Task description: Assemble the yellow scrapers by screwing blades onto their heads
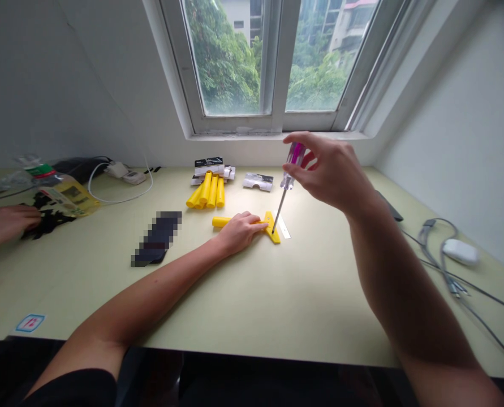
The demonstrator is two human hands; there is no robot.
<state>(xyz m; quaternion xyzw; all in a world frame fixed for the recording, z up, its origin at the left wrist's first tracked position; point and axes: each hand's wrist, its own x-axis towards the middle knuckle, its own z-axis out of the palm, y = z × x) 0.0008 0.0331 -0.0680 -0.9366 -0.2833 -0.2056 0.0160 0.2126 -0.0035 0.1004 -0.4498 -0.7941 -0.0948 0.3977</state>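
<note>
A yellow scraper (220, 222) lies flat on the table, its wide head towards the right. My left hand (243, 230) is wrapped over its handle and pins it down, fingertips close to the head. In my right hand (332, 169) is a screwdriver (296, 158) with a clear and purple handle, gripped between thumb and fingers. The shaft slants down, and its tip meets the scraper head near the lower screw spot. A flat whitish metal blade (284, 228) lies just right of the head, partly behind the shaft.
Several yellow handles (209, 191) lie in a pile before black-and-white boxes (209, 165). Another such box (258, 181) is nearby. A dark pixelated object (156, 237) lies left. Another person's hand (12, 223) is near a bottle (67, 195). Cables (438, 257) run along the right side.
</note>
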